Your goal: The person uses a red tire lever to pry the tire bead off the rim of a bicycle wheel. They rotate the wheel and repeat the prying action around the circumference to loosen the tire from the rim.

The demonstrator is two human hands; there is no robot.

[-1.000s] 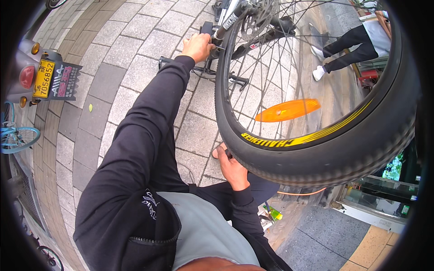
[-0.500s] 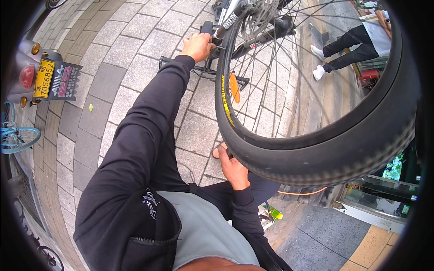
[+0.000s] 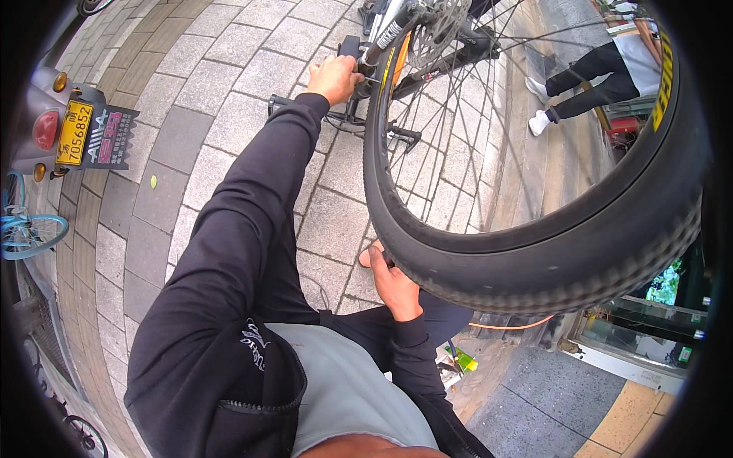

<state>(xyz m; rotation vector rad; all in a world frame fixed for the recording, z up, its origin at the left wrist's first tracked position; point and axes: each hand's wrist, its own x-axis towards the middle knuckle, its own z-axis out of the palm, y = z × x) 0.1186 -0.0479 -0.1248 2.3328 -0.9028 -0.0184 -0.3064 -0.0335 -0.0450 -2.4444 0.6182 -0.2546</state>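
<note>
A bicycle wheel [image 3: 489, 263] with a thick black knobbly tyre, thin spokes and a disc brake rotor [image 3: 443, 27] fills the upper right. My left hand [image 3: 334, 79] reaches forward and is closed around a dark part beside the fork [image 3: 382, 42]; its fingertips are partly hidden. My right hand [image 3: 395, 288] is close to the near left underside of the tyre. Its thumb points up and its fingers are bent around something dark, partly hidden behind the tyre. An orange reflector [image 3: 401, 57] shows among the spokes near the fork.
A scooter [image 3: 46, 130] with a yellow plate is parked at the left, with a blue bicycle wheel [image 3: 34, 235] below it. A person in dark trousers [image 3: 595, 80] is at the upper right. An orange hose [image 3: 511, 324] and a glass case [image 3: 634, 343] are at the lower right.
The wheel has turned clockwise: the orange reflector has moved up beside the fork, and yellow lettering has appeared at the tyre's right side. Both hands have stayed in place.
</note>
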